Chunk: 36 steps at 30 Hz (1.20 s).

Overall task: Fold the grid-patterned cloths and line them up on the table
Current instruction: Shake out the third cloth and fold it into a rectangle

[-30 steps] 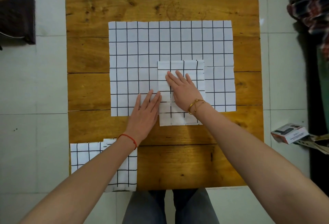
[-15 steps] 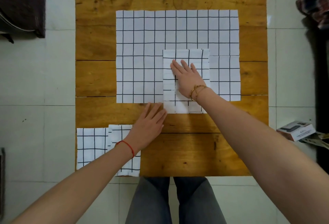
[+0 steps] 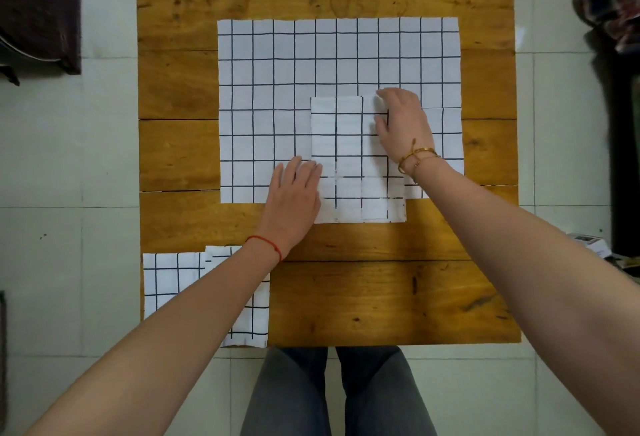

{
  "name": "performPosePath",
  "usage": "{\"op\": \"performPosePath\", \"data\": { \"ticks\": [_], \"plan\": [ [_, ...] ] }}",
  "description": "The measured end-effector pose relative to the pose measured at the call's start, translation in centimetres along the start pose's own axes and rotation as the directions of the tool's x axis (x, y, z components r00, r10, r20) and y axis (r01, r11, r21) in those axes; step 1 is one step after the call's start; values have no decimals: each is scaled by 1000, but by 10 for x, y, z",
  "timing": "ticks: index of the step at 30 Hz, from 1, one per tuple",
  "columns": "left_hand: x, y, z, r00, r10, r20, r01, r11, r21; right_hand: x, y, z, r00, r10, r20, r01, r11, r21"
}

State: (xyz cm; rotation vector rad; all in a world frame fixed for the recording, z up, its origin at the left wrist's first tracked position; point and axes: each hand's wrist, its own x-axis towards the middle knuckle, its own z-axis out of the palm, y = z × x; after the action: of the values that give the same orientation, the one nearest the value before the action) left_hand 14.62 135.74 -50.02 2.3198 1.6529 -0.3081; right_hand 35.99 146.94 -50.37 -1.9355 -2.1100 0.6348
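A folded grid-patterned cloth (image 3: pixel 349 158) lies on top of a large unfolded grid cloth (image 3: pixel 277 72) in the middle of the wooden table (image 3: pixel 381 297); its near edge hangs over onto bare wood. My left hand (image 3: pixel 294 190) rests flat at the folded cloth's lower left edge, fingers straight. My right hand (image 3: pixel 401 120) is at its upper right corner, where fingers and thumb pinch the slightly lifted corner. Two more folded grid cloths (image 3: pixel 173 280) lie side by side at the table's near left corner, partly hidden by my left forearm.
My legs are at the table's near edge. A small box (image 3: pixel 588 241) lies on the tiled floor to the right, with bundled clothes (image 3: pixel 613 3) further back. A dark object (image 3: pixel 38 13) sits on the floor at the far left.
My left hand moved from the bare wood up to the folded cloth's left edge. My right hand slid from lying flat on the folded cloth to its upper right corner and took hold of it.
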Motion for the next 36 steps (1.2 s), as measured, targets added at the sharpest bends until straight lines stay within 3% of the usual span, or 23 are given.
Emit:
{"op": "performPosePath", "data": {
  "ticks": [10, 15, 20, 28, 36],
  "plan": [
    [13, 0, 4, 999, -11, 40, 12, 999, -41, 27, 0, 1, 993, -11, 119, 24, 994, -108],
    [13, 0, 5, 999, -2, 51, 4, 1000, -29, 34, -2, 5, 995, 23, 99, -4, 982, -189],
    [14, 0, 4, 1000, -7, 27, 9, 998, -62, 35, -2, 0, 997, 49, 54, -40, 987, -157],
    [13, -2, 1, 998, -59, -22, 52, 964, -262, -11, -4, -16, 971, -177, -160, 174, 984, -33],
    [13, -10, -7, 992, -83, 91, 115, 883, -455, -88, 3, -16, 919, -389, -59, 374, 911, -173]
  ]
}}
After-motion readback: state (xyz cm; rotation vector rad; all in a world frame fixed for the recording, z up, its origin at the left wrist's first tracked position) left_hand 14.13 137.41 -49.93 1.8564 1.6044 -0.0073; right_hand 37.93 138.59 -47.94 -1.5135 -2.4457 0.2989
